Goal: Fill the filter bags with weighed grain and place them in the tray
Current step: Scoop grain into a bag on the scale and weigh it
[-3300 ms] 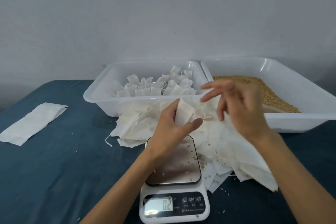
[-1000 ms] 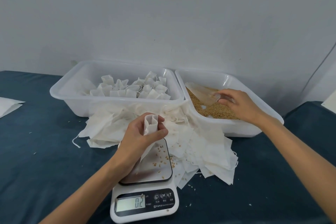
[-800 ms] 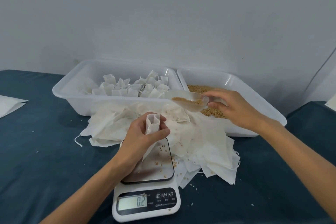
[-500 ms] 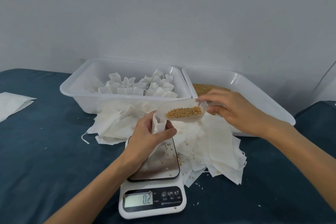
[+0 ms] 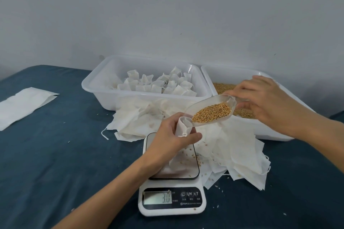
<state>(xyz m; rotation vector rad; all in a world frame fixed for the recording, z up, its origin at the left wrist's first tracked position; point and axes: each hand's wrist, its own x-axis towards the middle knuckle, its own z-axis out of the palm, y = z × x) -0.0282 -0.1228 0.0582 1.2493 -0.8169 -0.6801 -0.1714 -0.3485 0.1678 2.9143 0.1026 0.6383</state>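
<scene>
Filter bag (image 5: 183,126), white and open-mouthed, stands upright in the left hand (image 5: 172,138), whose fingers and thumb curl around its upper part; its lower end reaches the metal platform of the scale (image 5: 172,182). Right hand (image 5: 268,102) pinches the handle of a clear scoop (image 5: 210,110), fingers closed on it. The scoop is tilted, its front lip touching or just above the bag's mouth, and it carries a heap of golden grain (image 5: 212,112). The scale sits on a dark blue table (image 5: 55,154), and its display (image 5: 157,198) reads 3.0. Loose kernels lie scattered on the platform and on the cloth nearby.

Behind the scale, a heap of empty bags (image 5: 238,150) spreads across the table, reaching under the front walls of both containers. At rear left stands a white tray (image 5: 104,96) holding many filled bags (image 5: 158,84), packed upright side by side. Just beside it, at rear right, a second white bin (image 5: 270,132) contains bulk grain; the right hand hovers over its front part. A flat white sheet (image 5: 22,106) lies well apart at the far left of the table. A pale wall (image 5: 167,15) rises behind the tray and bin.
</scene>
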